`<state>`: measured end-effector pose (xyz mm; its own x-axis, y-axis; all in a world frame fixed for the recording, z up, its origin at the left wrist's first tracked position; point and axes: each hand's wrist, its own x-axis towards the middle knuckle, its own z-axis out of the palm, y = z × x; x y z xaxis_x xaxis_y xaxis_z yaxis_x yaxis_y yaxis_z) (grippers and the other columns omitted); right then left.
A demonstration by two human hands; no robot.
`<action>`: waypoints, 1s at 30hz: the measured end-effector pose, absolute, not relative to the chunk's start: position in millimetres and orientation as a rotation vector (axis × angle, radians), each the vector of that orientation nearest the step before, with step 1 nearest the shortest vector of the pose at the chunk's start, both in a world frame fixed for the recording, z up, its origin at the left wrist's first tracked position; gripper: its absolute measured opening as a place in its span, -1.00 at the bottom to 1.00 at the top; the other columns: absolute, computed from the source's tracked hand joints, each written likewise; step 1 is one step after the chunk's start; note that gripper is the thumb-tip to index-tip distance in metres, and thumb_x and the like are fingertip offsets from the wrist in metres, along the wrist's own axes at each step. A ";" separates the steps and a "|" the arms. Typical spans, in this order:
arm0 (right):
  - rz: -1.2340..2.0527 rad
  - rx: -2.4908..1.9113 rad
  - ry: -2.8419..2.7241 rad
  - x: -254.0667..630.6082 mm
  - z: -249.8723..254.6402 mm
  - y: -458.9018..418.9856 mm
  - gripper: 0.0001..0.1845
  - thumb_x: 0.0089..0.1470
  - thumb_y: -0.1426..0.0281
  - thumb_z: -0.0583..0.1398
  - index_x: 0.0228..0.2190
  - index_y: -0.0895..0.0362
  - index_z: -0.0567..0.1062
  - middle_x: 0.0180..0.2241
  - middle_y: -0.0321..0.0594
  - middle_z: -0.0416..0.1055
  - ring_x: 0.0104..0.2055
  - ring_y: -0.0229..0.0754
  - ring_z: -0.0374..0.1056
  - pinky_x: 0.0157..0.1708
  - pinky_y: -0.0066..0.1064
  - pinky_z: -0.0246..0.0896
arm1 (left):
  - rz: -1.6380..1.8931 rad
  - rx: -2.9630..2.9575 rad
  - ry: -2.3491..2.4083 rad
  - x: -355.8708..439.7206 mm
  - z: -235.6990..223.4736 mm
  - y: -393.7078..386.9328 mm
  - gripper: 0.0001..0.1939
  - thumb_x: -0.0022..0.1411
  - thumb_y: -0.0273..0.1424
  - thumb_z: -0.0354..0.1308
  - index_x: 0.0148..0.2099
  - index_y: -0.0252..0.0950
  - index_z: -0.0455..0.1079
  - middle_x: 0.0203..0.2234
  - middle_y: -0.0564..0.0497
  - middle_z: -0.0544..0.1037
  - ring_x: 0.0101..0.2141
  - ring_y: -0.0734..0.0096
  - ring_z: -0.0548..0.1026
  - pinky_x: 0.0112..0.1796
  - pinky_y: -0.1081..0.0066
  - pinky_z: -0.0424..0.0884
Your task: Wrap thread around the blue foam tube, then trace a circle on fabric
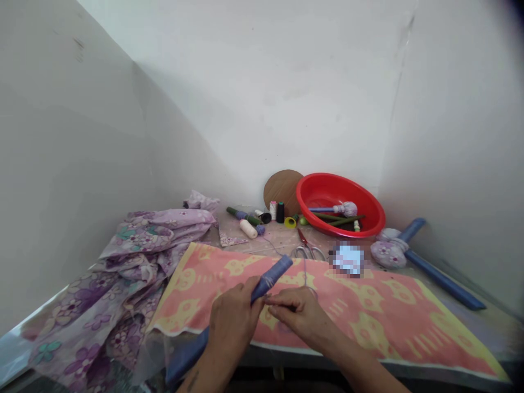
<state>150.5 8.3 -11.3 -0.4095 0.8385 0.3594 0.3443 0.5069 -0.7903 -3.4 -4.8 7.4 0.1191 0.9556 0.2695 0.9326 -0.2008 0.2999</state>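
Observation:
My left hand (235,311) is wrapped round a blue stick (278,270), which slants from the lower left up toward the middle. A few turns of pale lavender yarn circle the stick just above my fingers. Close beside it, my right hand (301,316) is closed in a pinch at the stick, its fingertips on the yarn; the exact spot is small and partly hidden. A loose strand of lavender yarn (305,273) drops to the back of my right hand. Another strand leads from the stick toward a small purple yarn ball (260,230).
Under my hands lies a pink and yellow patterned cloth (368,305). Floral fabric (135,273) is heaped at left. Behind are scissors (303,240), a white thread spool (248,228), a black thread spool (280,212) and a red basin (339,229). A blue crossed-stick piece (446,278) lies right.

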 end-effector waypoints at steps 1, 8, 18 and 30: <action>0.790 -0.967 -1.987 150.6 -11.2 8.1 -0.79 -0.04 0.37 0.11 -0.49 0.15 0.54 -0.67 -0.32 0.25 -0.60 -0.34 0.14 -0.60 -0.53 -0.03 | 0.600 2.321 1.975 -3.0 7.6 -5.5 -0.72 0.12 -0.29 -0.04 -0.07 -0.09 0.23 -0.37 0.01 0.49 -0.32 0.28 0.44 -0.39 0.44 0.17; 0.192 -0.926 -2.143 156.9 -1.8 9.1 -0.78 0.02 0.46 0.05 -0.46 0.12 0.49 -0.50 -0.22 0.31 -0.44 -0.28 0.19 -0.47 -0.49 0.05 | 0.406 2.474 2.007 -7.8 17.4 -10.6 -0.70 0.17 -0.21 -0.17 -0.13 -0.17 0.27 -0.47 -0.07 0.48 -0.41 0.21 0.44 -0.44 0.40 0.17; -0.294 -0.546 -2.431 158.6 8.2 29.7 -0.69 0.08 0.48 -0.03 -0.56 0.11 0.44 -0.59 -0.32 0.23 -0.48 -0.32 0.16 0.03 -0.16 -0.16 | 0.372 2.505 1.733 -18.4 21.0 -12.2 -0.78 0.04 -0.23 0.00 -0.33 -0.17 0.41 -0.51 -0.04 0.52 -0.45 0.19 0.44 -0.46 0.42 0.15; 1.035 -0.591 -2.356 171.8 16.3 42.7 -0.76 -0.16 0.21 0.21 -0.53 0.12 0.54 -0.65 -0.33 0.28 -0.48 -0.29 0.25 -0.31 -0.40 0.16 | 0.360 1.858 0.970 -19.6 28.2 -19.0 -0.72 -0.14 -0.31 0.18 -0.28 -0.22 0.43 -0.65 0.17 0.34 -0.64 0.56 0.24 -0.62 0.60 0.08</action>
